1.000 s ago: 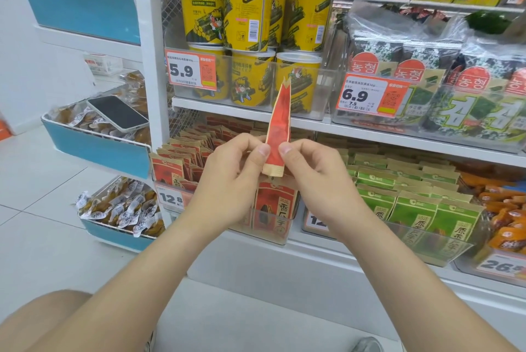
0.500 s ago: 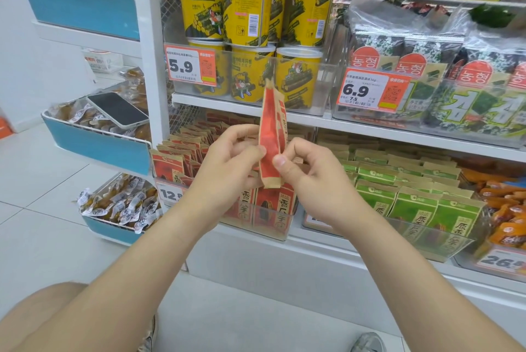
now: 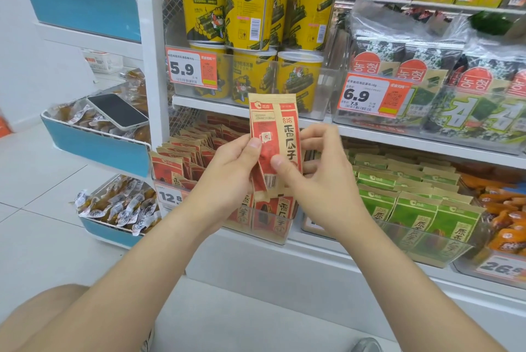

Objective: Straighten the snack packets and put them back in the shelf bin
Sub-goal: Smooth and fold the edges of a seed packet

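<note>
Held a red-and-tan snack packet (image 3: 274,129) upright before the clear shelf bin (image 3: 266,228), printed face to the camera, lower left side creased; pinched its left edge with left hand (image 3: 226,179), its lower middle with right hand (image 3: 321,182)

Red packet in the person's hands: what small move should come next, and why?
Probably press the red packet flat along its lower left side. It stands upright, face to the camera, pinched by the left hand and the right hand, but that side looks folded over near the barcode. The clear bin of matching packets sits just below, so it could go in afterwards.
</note>
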